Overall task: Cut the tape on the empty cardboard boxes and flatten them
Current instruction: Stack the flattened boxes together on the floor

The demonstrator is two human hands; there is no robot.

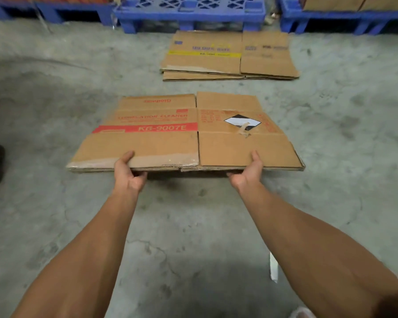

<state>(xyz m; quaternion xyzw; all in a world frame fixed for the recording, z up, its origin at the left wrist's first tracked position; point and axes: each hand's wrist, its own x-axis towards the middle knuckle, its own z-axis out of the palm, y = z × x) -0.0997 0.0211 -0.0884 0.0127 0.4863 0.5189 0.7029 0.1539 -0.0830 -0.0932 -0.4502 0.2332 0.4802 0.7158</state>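
Two bare hands are gripping the near edge of the flattened brown cardboard box with the red band (186,136): our left hand (129,173) is curling its thumb over the top and its fingers underneath, and our right hand (248,172) is doing the same further right. We are holding the box low over the grey concrete floor (55,88), its near edge raised. Open floor is lying on both sides and behind us. Well beyond, a stack of flattened brown cardboard boxes with blue print (228,56) is lying beside the blue plastic pallets (189,12). The right pallet is carrying brown cartons (331,3).
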